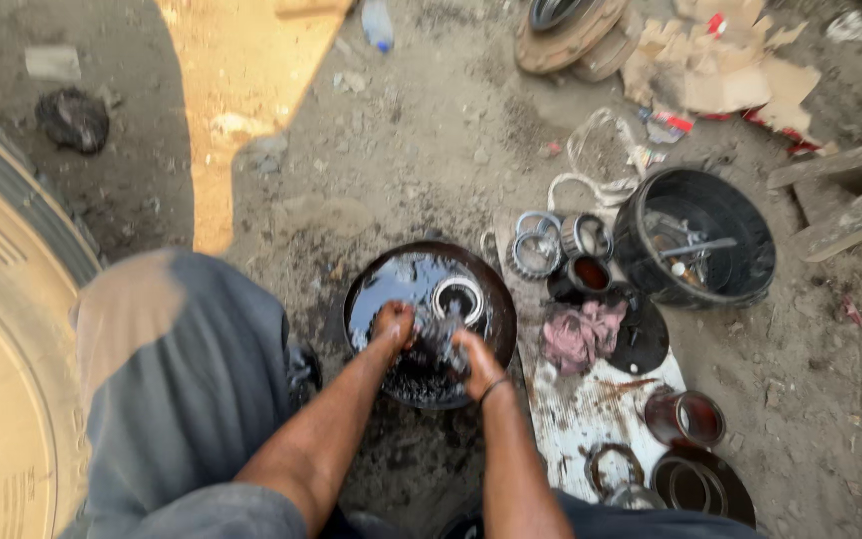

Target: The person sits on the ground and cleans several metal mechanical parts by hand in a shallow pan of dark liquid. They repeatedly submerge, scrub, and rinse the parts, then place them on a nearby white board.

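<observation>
1. Basin: a round dark pan of black oily liquid is sitting on the dirt directly ahead of you, at 12 o'clock from your knees; both hands are working inside its near edge.
2. Metal part: a dark, oil-coated piece, blurred, is lying between your two hands at the basin's 6 o'clock side; its exact shape cannot be told.
3. Left hand: you are closing it against the part from its 9 o'clock side, fingers curled and wet with oil.
4. Right hand: you are gripping the same part from its 3 o'clock side, fingers wrapped round it; a thin band is showing at the wrist.
5. Bearing ring: a bright steel ring is lying in the liquid at 12 o'clock from the part, just beyond your fingers.
6. Pink rag: lying crumpled at 3 o'clock of the basin, on a stained board.
7. Black bucket: standing at 2 o'clock, well apart, holding metal tools.
8. Gear rings: resting at 1 o'clock, just beside the basin.
</observation>
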